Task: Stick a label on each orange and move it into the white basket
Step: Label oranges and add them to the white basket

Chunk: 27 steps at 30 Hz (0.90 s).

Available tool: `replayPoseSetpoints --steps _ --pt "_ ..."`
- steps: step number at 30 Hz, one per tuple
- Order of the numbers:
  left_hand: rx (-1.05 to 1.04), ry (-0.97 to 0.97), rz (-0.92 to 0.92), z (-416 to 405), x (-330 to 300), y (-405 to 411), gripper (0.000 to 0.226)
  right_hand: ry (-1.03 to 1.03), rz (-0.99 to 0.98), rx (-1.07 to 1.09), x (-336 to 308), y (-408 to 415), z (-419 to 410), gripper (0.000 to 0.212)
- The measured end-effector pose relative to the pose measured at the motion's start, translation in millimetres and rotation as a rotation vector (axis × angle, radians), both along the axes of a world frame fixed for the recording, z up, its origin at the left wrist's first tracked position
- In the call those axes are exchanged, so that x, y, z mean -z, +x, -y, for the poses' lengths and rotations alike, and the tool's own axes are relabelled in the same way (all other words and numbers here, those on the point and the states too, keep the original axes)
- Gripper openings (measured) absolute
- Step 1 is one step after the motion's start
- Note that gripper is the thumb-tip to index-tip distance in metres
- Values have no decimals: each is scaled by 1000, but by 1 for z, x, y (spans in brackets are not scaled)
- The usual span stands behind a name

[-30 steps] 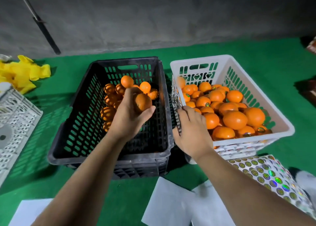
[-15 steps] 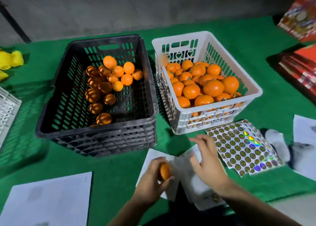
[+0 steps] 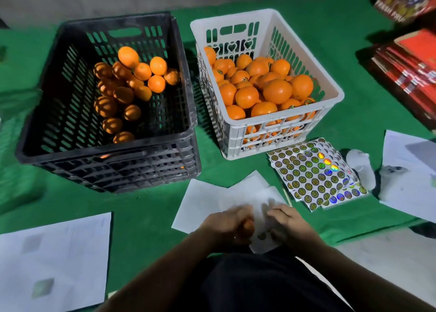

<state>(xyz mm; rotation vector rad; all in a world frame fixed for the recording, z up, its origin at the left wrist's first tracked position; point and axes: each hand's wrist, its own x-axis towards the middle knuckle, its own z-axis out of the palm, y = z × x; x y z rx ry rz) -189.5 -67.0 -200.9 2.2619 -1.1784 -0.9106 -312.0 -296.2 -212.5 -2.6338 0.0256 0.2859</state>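
Note:
My left hand (image 3: 224, 226) grips a small orange (image 3: 249, 225) low in the view, over white backing sheets (image 3: 212, 201). My right hand (image 3: 286, 222) is just to its right with fingers bent over the backing sheet, where one sticker (image 3: 261, 235) lies; blur hides whether it pinches anything. The black crate (image 3: 70, 146) at the left holds several oranges (image 3: 132, 85). The white basket (image 3: 330, 85) at the right is heaped with oranges (image 3: 262, 87), some showing labels. Sheets of holographic labels (image 3: 316, 172) lie in front of the basket.
Green cloth (image 3: 146, 208) covers the floor. White paper (image 3: 52, 260) lies at the lower left and more paper (image 3: 410, 175) at the right. Red printed boxes (image 3: 410, 59) are stacked at the far right. A clear plastic object (image 3: 358, 163) sits beside the labels.
My left hand lifted an orange out of the black crate and brought it down near my lap. My right hand left the white basket's rim and came down beside it.

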Motion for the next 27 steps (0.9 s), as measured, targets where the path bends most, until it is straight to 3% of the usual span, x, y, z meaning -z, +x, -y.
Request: replayPoseSetpoints --steps 2,4,7,12,21,27 --pt "121 108 95 7 -2 -1 70 102 -20 64 6 2 -2 42" --pt "104 162 129 3 -2 -1 67 173 -44 102 5 2 -2 41" --pt "-16 191 104 -17 0 4 54 50 9 126 8 -2 6 57" --pt "-137 216 56 -44 0 10 52 -128 -129 144 13 -6 11 90" --pt "-292 253 151 -66 -1 8 58 -183 -101 116 9 25 7 61" --pt "-182 77 -5 -13 -9 2 59 -263 -113 36 11 51 -5 47"
